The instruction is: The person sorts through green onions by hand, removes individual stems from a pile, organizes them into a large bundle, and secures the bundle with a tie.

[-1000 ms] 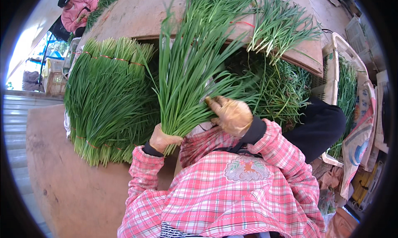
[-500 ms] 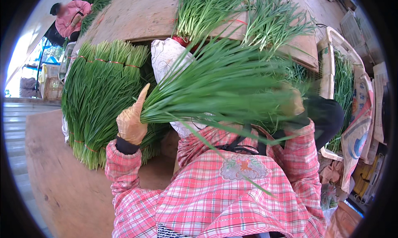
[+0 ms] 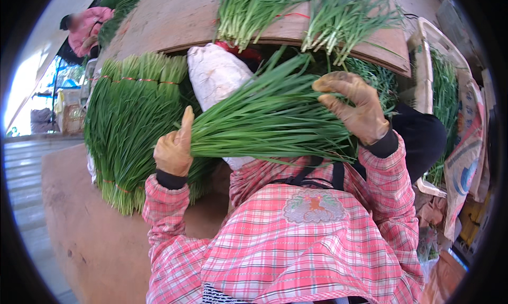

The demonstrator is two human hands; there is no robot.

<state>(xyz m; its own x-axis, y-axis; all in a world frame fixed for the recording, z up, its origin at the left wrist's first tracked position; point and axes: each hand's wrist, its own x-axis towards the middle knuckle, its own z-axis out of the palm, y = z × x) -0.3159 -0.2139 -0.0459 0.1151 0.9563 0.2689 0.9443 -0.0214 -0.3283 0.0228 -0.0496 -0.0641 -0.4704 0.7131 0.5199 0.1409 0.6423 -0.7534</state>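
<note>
My left hand (image 3: 173,151), in a tan glove, is closed around one end of a loose bunch of garlic chives (image 3: 254,118), its thumb pointing up. The long green leaves fan out to the right across my lap. At the leafy end my gloved right hand (image 3: 355,105) is raised, thumb and fingers apart, with nothing visibly gripped. Whether its fingers touch the leaf tips I cannot tell. Left of my left hand stands a big stack of tied garlic chive bundles (image 3: 129,124), held with thin red bands.
Two piles of chives (image 3: 259,12) (image 3: 346,20) lie on a wooden board (image 3: 174,18) ahead. A white sack (image 3: 214,73) sits below its edge. To the right is a cream plastic crate (image 3: 423,76) with more greens. Another person in pink (image 3: 87,31) works at the far left.
My right hand has come out of its blur and risen up and left, its fingers now spread. The chives have settled from a sweeping blur, still held in my left hand.
</note>
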